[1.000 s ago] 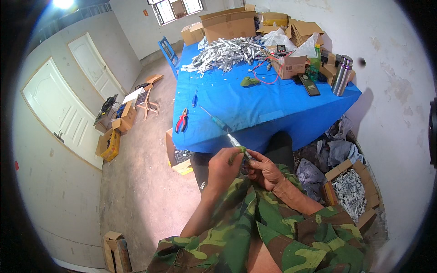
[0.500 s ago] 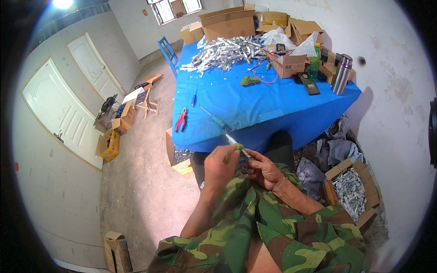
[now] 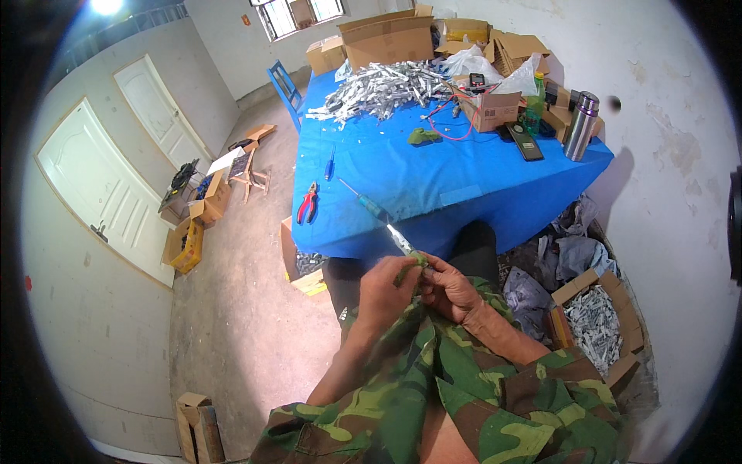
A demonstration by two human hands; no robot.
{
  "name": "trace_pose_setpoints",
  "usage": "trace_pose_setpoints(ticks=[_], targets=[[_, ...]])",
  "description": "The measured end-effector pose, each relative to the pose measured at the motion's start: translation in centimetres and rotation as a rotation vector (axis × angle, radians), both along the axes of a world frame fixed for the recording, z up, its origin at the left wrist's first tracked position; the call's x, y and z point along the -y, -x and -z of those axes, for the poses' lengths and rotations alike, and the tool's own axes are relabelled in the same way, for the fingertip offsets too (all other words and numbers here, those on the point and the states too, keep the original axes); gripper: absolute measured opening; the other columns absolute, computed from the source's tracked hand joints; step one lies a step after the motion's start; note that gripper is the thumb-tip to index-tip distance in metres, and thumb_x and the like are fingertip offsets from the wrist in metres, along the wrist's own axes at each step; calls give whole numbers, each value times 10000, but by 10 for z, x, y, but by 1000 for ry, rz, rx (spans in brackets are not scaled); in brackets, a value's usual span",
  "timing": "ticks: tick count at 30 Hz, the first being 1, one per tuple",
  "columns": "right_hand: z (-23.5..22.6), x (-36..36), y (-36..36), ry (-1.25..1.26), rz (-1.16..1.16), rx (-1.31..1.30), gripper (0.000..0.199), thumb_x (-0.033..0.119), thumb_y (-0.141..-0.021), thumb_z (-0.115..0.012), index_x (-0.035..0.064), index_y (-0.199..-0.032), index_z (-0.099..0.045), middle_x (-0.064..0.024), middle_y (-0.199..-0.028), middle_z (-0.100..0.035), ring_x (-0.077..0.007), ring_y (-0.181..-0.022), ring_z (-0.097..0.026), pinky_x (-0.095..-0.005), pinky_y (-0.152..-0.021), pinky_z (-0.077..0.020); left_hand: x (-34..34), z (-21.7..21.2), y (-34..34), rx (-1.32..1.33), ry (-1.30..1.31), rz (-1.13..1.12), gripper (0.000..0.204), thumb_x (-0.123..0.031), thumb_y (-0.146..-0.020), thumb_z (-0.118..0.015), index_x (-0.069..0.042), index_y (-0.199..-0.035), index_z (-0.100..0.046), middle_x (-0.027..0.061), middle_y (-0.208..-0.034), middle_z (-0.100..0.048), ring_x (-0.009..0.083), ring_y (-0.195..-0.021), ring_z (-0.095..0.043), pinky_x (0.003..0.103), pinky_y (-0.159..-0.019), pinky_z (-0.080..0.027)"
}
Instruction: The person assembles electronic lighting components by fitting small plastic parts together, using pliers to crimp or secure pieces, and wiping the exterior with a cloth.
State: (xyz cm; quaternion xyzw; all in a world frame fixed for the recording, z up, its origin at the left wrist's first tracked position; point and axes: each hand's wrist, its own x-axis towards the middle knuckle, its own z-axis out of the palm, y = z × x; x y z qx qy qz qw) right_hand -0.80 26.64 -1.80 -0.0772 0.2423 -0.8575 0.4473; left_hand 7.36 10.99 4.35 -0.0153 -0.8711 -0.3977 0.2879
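Above my lap, near the table's front edge, a slim white-and-silver stick-shaped part (image 3: 399, 238) points up and away to the left. My right hand (image 3: 454, 294) grips its lower end, which the fingers hide. Wrapped round the part's shaft is a small green cloth (image 3: 418, 259), pinched in the closed fingers of my left hand (image 3: 386, 288). Just beyond the part's tip, a screwdriver (image 3: 369, 204) with a teal handle lies on the table. Red-handled pliers (image 3: 308, 205) and a small blue screwdriver (image 3: 330, 166) lie farther left.
On the blue-covered table (image 3: 371, 155), similar parts (image 3: 379, 89) form a large pile. A green rag (image 3: 423, 137), a phone (image 3: 525, 143) and a steel thermos (image 3: 581, 127) lie or stand to the right. A cardboard box of parts (image 3: 593, 329) sits at my lower right.
My left hand and the green cloth have slid down the part, closer to my right hand. More of the part's upper end now shows. The right hand has barely moved.
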Motion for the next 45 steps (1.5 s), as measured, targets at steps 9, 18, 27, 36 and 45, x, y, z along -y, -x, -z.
trace_pose_setpoints(ticks=[9,18,27,36,45], targets=[[0,-1,1,31,-29,-18,464,80,-1050,-627,112,-1507,-557,1,-1053,-649,-90,-831,-593,-234,-700,-510,8,-7,2,-99,-4,-51,152,-62,-917,-774,-30,-1065,-756,148,-981,-756,297,-854,-747,364,-736,-582],[3,0,2,34,-69,-30,467,100,-1049,-652,142,-1505,-560,-6,-1035,-637,-84,-804,-581,-242,-689,-512,16,-20,7,-70,-81,-136,176,-83,-919,-782,-28,-1085,-764,162,-1036,-773,312,-926,-761,364,-808,-587],[9,-1,7,77,-55,8,449,109,-1068,-621,148,-1511,-560,12,-1077,-661,-95,-861,-617,-249,-725,-534,0,-3,1,-48,-11,9,130,-47,-926,-768,-25,-1055,-759,131,-961,-762,231,-831,-748,325,-734,-573],[-1,-2,6,87,-72,18,445,90,-1064,-616,139,-1503,-565,12,-1054,-668,-95,-855,-629,-249,-735,-558,4,-7,1,-90,-32,-12,144,-42,-923,-771,-14,-1063,-757,136,-966,-771,206,-843,-748,313,-760,-578],[0,-1,7,88,-113,-9,452,81,-1057,-631,161,-1499,-579,-1,-1032,-659,-100,-804,-619,-250,-682,-543,25,-16,9,-51,-212,-86,183,-72,-958,-760,0,-1126,-755,119,-1037,-783,181,-917,-741,298,-829,-570]])
